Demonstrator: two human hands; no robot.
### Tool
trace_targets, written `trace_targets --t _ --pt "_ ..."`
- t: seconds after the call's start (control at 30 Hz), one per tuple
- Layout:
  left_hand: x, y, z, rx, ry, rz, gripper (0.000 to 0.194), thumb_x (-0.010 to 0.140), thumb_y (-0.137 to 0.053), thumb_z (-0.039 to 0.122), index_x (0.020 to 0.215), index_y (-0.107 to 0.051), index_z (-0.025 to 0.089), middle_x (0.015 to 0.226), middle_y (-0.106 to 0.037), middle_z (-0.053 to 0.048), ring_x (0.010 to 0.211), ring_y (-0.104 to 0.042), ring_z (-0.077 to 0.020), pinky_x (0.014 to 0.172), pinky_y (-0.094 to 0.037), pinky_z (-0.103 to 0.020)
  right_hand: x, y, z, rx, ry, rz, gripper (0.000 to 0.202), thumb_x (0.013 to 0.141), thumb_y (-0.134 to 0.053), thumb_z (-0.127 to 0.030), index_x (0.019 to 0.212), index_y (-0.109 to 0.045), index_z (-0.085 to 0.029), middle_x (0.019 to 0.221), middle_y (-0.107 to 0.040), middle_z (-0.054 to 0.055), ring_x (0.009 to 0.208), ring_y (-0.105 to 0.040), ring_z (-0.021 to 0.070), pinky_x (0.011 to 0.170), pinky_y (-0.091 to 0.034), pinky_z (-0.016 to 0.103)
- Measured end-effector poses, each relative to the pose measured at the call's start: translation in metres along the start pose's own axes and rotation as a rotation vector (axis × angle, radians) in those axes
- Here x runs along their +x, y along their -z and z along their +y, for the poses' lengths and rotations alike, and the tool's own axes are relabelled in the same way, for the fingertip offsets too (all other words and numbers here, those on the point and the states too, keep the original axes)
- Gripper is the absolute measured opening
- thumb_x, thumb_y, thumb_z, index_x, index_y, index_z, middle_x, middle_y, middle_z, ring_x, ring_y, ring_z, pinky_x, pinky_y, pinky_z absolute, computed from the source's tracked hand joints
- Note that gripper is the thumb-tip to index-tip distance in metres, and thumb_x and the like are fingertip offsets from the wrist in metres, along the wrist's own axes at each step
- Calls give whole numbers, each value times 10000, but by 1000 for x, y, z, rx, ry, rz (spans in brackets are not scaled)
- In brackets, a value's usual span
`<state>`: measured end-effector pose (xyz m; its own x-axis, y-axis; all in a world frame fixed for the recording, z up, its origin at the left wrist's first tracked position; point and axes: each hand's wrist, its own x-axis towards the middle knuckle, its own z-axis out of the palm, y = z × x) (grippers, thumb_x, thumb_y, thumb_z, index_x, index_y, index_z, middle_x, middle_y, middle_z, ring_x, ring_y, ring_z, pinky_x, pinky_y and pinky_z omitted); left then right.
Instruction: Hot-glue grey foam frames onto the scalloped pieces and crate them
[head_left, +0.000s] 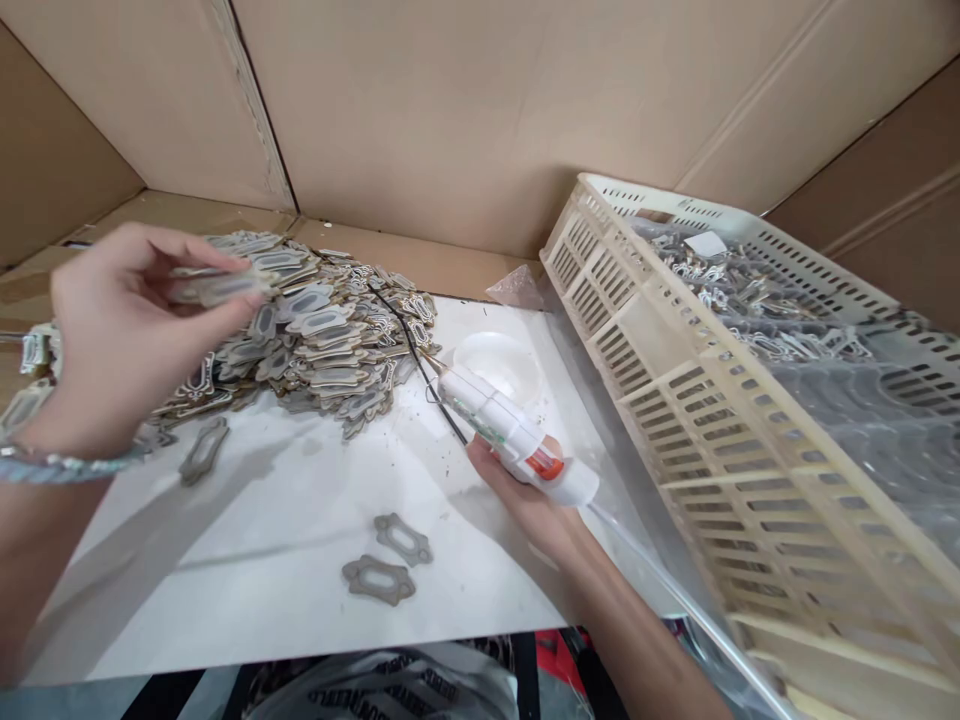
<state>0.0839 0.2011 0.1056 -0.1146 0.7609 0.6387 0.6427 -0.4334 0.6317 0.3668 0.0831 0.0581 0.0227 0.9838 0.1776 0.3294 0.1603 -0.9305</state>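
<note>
While the white tabletop (300,610) is walled at the back by cardboard (465,120), its right side is bordered by a slatted plastic crate (630,350) in which small metal pieces (750,290) are held; white surface is exposed between the heap of grey plates (330,340), at the back left, and the front edge, near which two loose plates (403,583) are laid; by the fingers of the left hand (120,320), a blurred plate (225,288) is pinched above the tabletop; a white bottle (487,415) is gripped by the right hand (525,505), its nozzle pointed toward the heap, and a white dish (487,338) is partly hidden behind it.
</note>
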Motion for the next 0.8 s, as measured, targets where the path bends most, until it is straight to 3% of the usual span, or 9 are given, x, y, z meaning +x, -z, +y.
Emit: trace_targets --t 0.1,0.17,0.23,0.33,0.5,0.63,0.67,0.7,0.8 --pt "35 -1 -16 55 53 29 301 768 -831 266 983 -688 109 1032 -765 -22 940 -711 -135 925 -606 -309 0 -1 1 19 -16 18 323 828 -603 -367 624 -384 -245 598 -412 -41 546 -402 124 495 -338 285" --pt "56 -6 -24 77 82 41 366 739 -841 121 1056 -661 86 1027 -768 -31 975 -730 -151 933 -618 -336 0 -2 2 24 -38 22 319 826 -603 -384 632 -392 -244 604 -433 -35 555 -409 126 495 -344 281" --pt "71 -11 -30 103 115 9 469 706 -868 91 1113 -635 69 1007 -769 -35 999 -738 -181 947 -625 -402 0 -2 2 21 -60 22 318 818 -609 -398 636 -400 -242 607 -444 -31 562 -413 128 496 -347 280" --pt "83 -18 -38 122 170 -75 558 676 -922 212 1115 -618 52 898 -766 -8 975 -750 -223 948 -618 -504 0 -3 3 25 -84 36 327 802 -619 -427 642 -402 -242 612 -444 -30 568 -411 130 498 -354 280" --pt "83 -23 -40 108 242 -101 722 671 -933 378 1206 -554 74 916 -754 8 999 -739 -220 941 -604 -498 -1 -3 2 30 -94 49 344 801 -619 -438 636 -392 -239 614 -440 -29 574 -401 127 502 -359 276" --pt "70 -12 -23 2 56 9 819 682 -866 595 1225 -519 88 955 -720 -3 941 -712 -151 959 -578 -499 -1 -2 1 35 -84 47 352 805 -616 -449 631 -394 -239 605 -434 -33 563 -404 125 511 -365 280" --pt "63 -7 -16 -59 -32 -49 830 667 -853 632 1203 -530 86 909 -706 6 872 -703 -131 912 -593 -483 -1 -2 1 34 -88 47 347 805 -617 -446 632 -397 -239 601 -434 -36 558 -404 123 513 -364 280" --pt "55 -2 -7 -134 -117 -194 804 668 -846 630 1185 -546 92 886 -698 8 824 -693 -120 849 -609 -444 -1 -2 1 33 -93 50 342 803 -617 -440 632 -401 -239 600 -437 -37 557 -407 123 518 -366 281" --pt "21 5 19 -231 -230 -805 491 706 -824 555 951 -688 152 786 -714 -10 616 -669 -126 566 -582 -259 -1 0 2 34 -102 75 339 795 -625 -443 631 -412 -236 617 -463 -28 575 -438 130 544 -393 286"
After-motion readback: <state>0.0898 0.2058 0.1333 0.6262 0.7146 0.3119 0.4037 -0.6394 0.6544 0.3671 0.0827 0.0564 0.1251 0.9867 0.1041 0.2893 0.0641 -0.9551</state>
